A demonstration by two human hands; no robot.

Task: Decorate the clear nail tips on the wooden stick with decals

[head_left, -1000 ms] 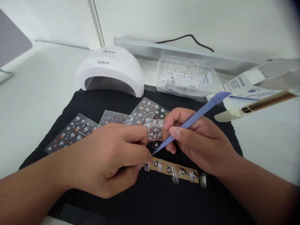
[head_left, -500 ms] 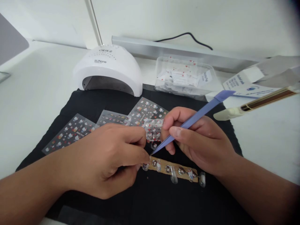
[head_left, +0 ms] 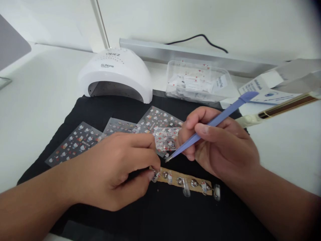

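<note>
My right hand point(head_left: 220, 144) grips lilac tweezers point(head_left: 208, 129) like a pen. Their metal tips point down and left, slightly above a tan strip point(head_left: 173, 179) and apart from it. Along the strip stand several clear false nails with small stickers, among round metallic holders. My left hand point(head_left: 120, 170) is closed, thumb and forefinger pinching at the strip's left end around a false nail point(head_left: 155, 175); the fingers partly hide it. Sticker sheets point(head_left: 77, 144) with small white-and-red characters lie behind the hands, and a clear case point(head_left: 165, 139) rests on one of them.
A white nail lamp point(head_left: 115, 75) stands at the back left of the black mat point(head_left: 160, 217). Behind it to the right is a clear plastic box point(head_left: 198, 82) holding packets. An alcohol pad box point(head_left: 268, 88) and a brush-like handle point(head_left: 288, 107) are at the right.
My right hand has moved up and right, lifting the tweezer tips away from my left fingertips. My left fingers have shifted slightly, showing more of the false nail at the strip's left end.
</note>
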